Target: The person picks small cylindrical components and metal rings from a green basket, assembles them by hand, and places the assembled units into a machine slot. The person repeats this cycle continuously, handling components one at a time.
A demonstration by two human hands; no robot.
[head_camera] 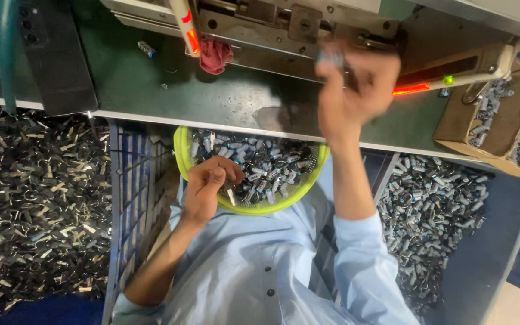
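Note:
A yellow-green basket [182,150] rests on my lap below the bench edge, filled with several small grey-and-blue cylindrical parts [272,162]. My left hand [207,183] is curled inside the basket's left side, its fingers closed around a small part. My right hand [351,84] is raised over the green bench, blurred, pinching one small cylindrical part [331,58] at its fingertips, close to the metal machine [284,24] at the back.
A cardboard box [501,120] with more parts stands at the right. A bin [495,253] at my right holds a heap of the same parts. Dark metal scrap [31,204] fills the left. A red rag [215,55] lies by the machine. Orange lights glow there.

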